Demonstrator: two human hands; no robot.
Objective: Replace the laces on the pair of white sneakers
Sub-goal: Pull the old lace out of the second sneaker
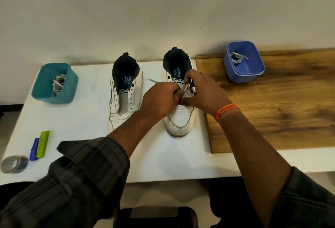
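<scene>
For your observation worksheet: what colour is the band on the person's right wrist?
Orange. The band shows in the head view, wrapped around the right wrist beside the wooden board.

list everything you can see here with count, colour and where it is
sneakers: 2, white with dark lining, side by side mid-table; left one unlaced, right one under the hands
lace: 1, white, its tip sticking out left of the right sneaker
teal tub: 1, far left of table, pale laces inside
blue tub: 1, on the board, pale lace inside
board: 1, brown wood, right side of table
table: 1, white
green tool: 1, near left edge
blue tool: 1, beside the green one
tape roll: 1, grey, left front corner
left hand: pinching the lace
right hand: orange wristband, gripping the right sneaker's lace area
</scene>
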